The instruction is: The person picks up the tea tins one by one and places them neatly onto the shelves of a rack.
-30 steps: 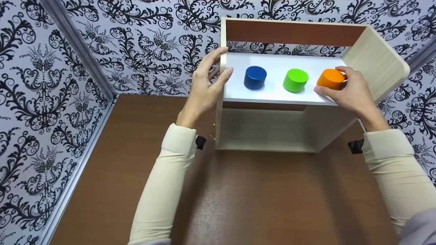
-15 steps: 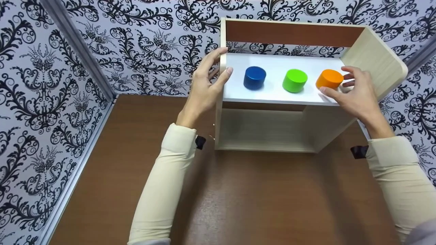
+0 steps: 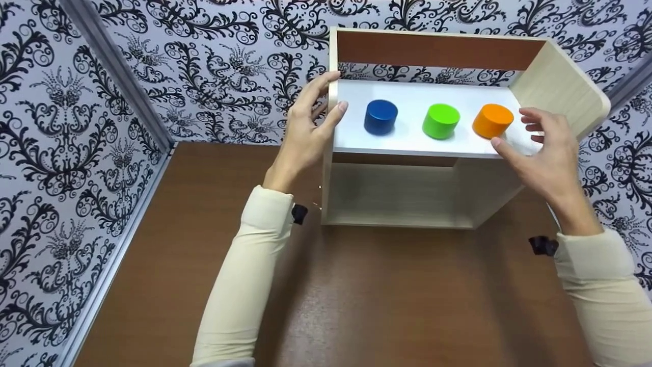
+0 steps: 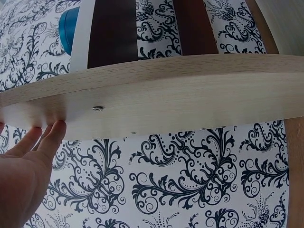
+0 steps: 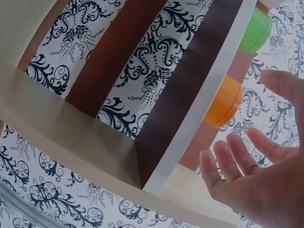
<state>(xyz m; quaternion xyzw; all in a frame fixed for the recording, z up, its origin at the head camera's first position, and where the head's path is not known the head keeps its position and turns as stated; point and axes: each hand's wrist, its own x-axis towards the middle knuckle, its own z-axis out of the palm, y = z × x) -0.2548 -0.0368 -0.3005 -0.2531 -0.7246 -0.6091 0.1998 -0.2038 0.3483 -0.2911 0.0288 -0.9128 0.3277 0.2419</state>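
On the white shelf board (image 3: pixel 407 142) of a small wooden cabinet stand a blue cylinder (image 3: pixel 380 117), a green cylinder (image 3: pixel 441 121) and an orange cylinder (image 3: pixel 492 121), in a row. My left hand (image 3: pixel 305 120) holds the cabinet's left side panel (image 3: pixel 333 61), thumb at the front edge. In the left wrist view its fingertips (image 4: pixel 58 127) press the panel's outer face. My right hand (image 3: pixel 552 153) hovers at the board's right end, just right of the orange cylinder and apart from it. Its fingers are spread and relaxed, with nothing between them.
Beside the right hand rises the cabinet's right side panel (image 3: pixel 565 86). Under the board is a lower compartment (image 3: pixel 397 193). The cabinet stands on a brown wooden surface (image 3: pixel 356 290), with patterned walls (image 3: pixel 219 66) behind and at the left.
My right hand has released the orange cylinder and drawn back to the right and toward me. The cylinder stays on the board. The left hand keeps its place on the panel.
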